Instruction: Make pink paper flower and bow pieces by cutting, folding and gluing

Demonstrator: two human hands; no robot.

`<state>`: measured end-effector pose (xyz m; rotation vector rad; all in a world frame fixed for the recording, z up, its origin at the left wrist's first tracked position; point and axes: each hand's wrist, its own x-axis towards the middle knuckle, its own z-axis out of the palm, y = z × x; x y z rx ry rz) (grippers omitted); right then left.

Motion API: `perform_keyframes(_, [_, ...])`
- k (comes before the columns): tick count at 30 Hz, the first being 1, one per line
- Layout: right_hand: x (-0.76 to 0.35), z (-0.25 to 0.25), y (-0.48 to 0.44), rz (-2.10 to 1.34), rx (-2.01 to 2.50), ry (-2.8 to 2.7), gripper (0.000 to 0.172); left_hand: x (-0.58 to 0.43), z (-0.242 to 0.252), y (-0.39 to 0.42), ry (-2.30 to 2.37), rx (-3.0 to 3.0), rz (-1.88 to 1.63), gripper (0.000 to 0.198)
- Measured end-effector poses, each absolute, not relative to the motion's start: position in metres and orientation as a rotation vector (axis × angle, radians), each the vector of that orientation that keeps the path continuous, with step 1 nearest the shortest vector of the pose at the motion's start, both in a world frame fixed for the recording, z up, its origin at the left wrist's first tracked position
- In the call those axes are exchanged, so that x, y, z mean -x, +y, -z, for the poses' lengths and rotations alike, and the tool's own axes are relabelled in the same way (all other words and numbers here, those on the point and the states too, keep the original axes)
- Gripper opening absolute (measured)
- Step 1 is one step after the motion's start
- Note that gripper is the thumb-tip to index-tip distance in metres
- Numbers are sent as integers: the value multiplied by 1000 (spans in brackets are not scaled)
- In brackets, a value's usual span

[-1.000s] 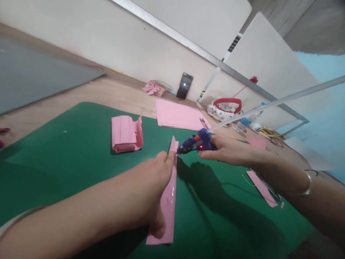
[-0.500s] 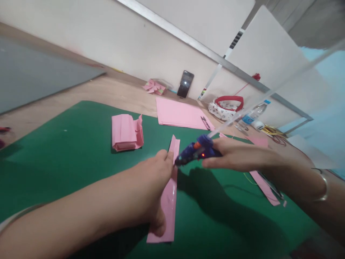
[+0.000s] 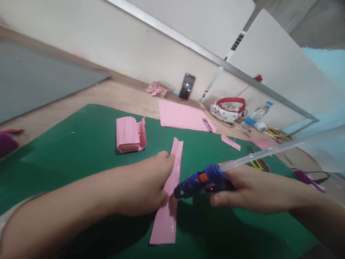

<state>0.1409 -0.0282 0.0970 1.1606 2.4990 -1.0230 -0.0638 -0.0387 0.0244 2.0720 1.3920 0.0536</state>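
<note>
A long folded pink paper strip (image 3: 169, 212) lies on the green cutting mat (image 3: 81, 158). My left hand (image 3: 145, 183) presses down on the strip's left side, fingers curled, forefinger tip at its upper edge. My right hand (image 3: 250, 189) grips a blue hot glue gun (image 3: 201, 183) with a clear glue stick (image 3: 258, 154) poking out behind. A red light glows on the gun. The gun's nozzle touches the strip near its middle, just beside my left hand.
A folded pink paper bundle (image 3: 130, 133) sits on the mat farther back. Pink sheets (image 3: 180, 116) with small snips (image 3: 207, 124), a phone (image 3: 187, 86), a paper flower (image 3: 156, 90), a red-rimmed pouch (image 3: 228, 109) and a water bottle (image 3: 254, 117) lie beyond. Cords (image 3: 257, 163) trail at right.
My right hand has drawn the glue gun down along the strip, from its far end toward the middle. My left hand stays pressed on the paper.
</note>
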Motion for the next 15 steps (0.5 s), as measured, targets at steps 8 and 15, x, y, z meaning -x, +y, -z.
perform_keyframes(8, [-140, -96, -54, 1008, -1176, 2467, 14, 58, -14, -37, 1460, -2105, -112, 19])
perform_keyframes(15, [-161, -86, -72, 1031, -881, 2528, 9, 57, -19, -35, 1420, -2138, -170, 37])
